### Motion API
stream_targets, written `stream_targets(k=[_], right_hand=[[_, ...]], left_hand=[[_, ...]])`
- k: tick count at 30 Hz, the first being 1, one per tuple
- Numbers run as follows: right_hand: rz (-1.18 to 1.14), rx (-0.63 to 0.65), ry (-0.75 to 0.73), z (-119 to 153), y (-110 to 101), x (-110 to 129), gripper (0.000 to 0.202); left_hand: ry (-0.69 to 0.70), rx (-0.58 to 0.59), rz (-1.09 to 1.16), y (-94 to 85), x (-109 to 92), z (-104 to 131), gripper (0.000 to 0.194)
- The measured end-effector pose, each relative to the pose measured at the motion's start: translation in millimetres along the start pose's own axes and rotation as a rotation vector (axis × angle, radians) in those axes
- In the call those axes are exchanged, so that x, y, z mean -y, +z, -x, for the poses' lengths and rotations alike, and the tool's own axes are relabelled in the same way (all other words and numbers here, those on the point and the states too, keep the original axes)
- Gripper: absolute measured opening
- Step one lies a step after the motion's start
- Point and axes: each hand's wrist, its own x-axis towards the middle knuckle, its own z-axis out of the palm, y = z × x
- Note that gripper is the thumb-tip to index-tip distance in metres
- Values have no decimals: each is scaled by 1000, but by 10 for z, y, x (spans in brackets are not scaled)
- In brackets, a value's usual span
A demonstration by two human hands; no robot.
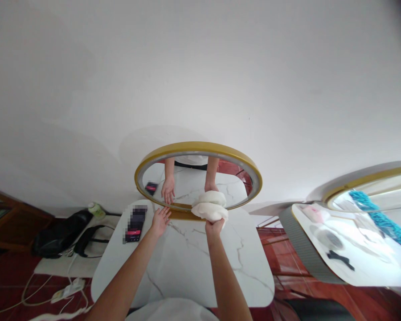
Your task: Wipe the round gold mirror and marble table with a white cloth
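"So, what is the right hand (pixel 214 226) holding?"

"It is gripping a white cloth (pixel 210 211), bunched up, fingers curling closed around its underside. The cloth is sitting at the lower right part of the round mirror (pixel 194 176), above the table (pixel 187 254), and is overlapping the gold rim (pixel 198 146). It is apparently touching the mirror; the bundle is hiding the contact line."

"And the left hand (pixel 161 221)?"

"It is holding nothing visible; its fingers are spreading loosely open by the left end of the gold base (pixel 182 214). Whether the tips are touching it, I am not able to tell."

"What are you advising for the step?"

"Judging from this pose, the mirror is wanting support: it is standing on a base narrower than itself, so one-sided pressure is probably risking a tilt or slide. I am favouring light, even pressure, the cloth lying flat rather than bulging, and the left palm bracing the rim by its edge."

"Any hazard nearby?"

"Only the phone (pixel 136 225), lying left of the left hand; I am rating it well clear."
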Motion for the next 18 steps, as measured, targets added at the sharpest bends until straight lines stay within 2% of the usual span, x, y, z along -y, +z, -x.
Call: stream_targets(k=[2, 5, 9, 14, 16, 18], right_hand=[[4, -8, -4, -2, -8, 32, 36], [5, -6, 5, 89, 104, -91, 36], [-8, 54, 73, 353, 408, -439, 48], [-28, 200, 213, 740, 794, -811, 46], [-39, 247, 253, 833, 864, -863, 44], [-51, 261, 267, 857, 844, -836, 42]], left_hand=[[2, 2, -3, 1, 13, -1, 37], [9, -3, -3, 18, 25, 3, 35], [22, -31, -3, 59, 13, 34, 31], [77, -97, -15, 95, 8, 118, 24], [130, -140, -31, 92, 12, 161, 20], [190, -210, -61, 80, 3, 210, 17]])
